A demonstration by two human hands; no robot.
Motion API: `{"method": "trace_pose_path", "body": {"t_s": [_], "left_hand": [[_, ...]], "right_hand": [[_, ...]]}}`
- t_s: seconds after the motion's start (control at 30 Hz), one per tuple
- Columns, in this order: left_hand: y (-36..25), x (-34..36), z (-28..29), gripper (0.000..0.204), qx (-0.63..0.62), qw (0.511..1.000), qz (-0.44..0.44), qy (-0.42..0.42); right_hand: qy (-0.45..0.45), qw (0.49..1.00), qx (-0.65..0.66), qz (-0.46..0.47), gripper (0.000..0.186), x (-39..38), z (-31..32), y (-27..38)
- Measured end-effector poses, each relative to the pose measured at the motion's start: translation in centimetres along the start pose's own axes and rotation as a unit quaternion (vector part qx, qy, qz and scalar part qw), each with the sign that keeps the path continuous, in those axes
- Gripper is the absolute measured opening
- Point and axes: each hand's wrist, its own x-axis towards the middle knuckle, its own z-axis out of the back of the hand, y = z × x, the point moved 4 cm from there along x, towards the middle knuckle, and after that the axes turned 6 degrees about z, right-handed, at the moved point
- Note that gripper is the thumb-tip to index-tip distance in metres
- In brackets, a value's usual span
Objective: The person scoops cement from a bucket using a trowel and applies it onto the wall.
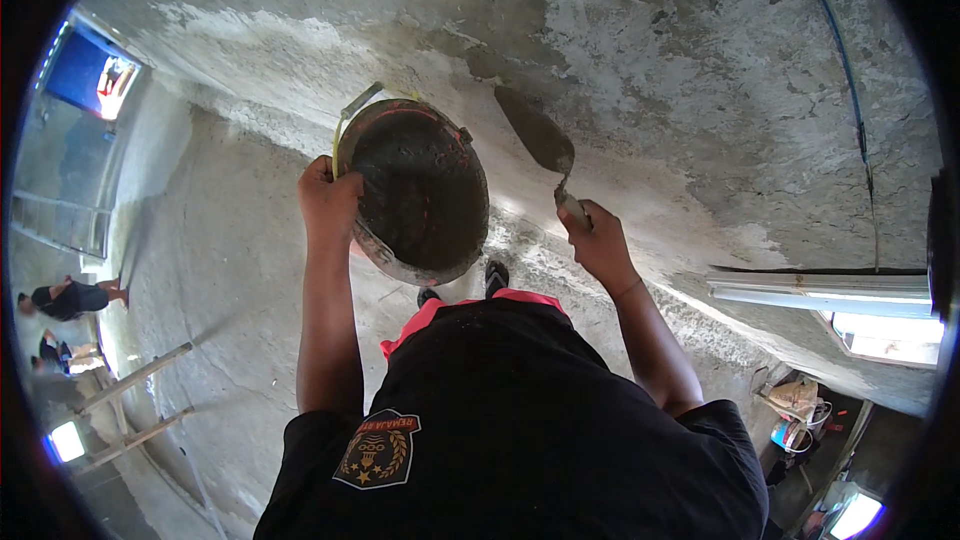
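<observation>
My left hand (330,200) grips a round, dark, dirty bucket (420,190) by its left rim, beside its handle. The bucket is tipped so that I see into its dark inside; whether anything coats the bottom is hard to tell. In my right hand (600,245) is a trowel (535,130), held by its handle, with a grey, leaf-shaped blade pointing up toward the mottled grey plastered wall (680,60). The blade is just right of the bucket, near the wall; contact with the wall cannot be told. My sandalled feet (495,277) show below the bucket.
A cord (850,70) hangs on the wall above a window (885,338) at right. Buckets and a sack (795,398) lie at lower right. Two other people (70,300) are at far left, near wooden poles (135,380). A blue-framed opening (80,65) is at upper left.
</observation>
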Motion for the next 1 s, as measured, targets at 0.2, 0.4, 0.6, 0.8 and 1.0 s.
{"method": "trace_pose_path", "body": {"t_s": [0.2,0.4,0.6,0.8,1.0], "left_hand": [[-0.2,-0.8,-0.6,0.006,0.002,1.000,0.008,0.002],[0.3,-0.3,-0.3,0.006,-0.001,1.000,-0.011,0.001],[-0.9,-0.9,-0.7,0.005,0.004,1.000,-0.004,0.003],[-0.1,-0.5,-0.3,0.004,-0.007,1.000,-0.011,0.001],[0.5,0.1,-0.4,0.005,-0.018,1.000,-0.011,0.016]], "right_hand": [[-0.028,0.997,-0.053,0.054,0.034,1.1,2.4,2.7],[-0.064,0.997,-0.044,0.029,0.030,-2.2,3.3,2.1],[-0.043,0.993,-0.063,0.090,0.033,1.7,1.7,3.6],[-0.085,0.993,-0.036,0.076,0.031,-0.1,1.5,2.5],[-0.029,0.993,-0.053,0.104,0.033,1.1,-0.5,4.1]]}}
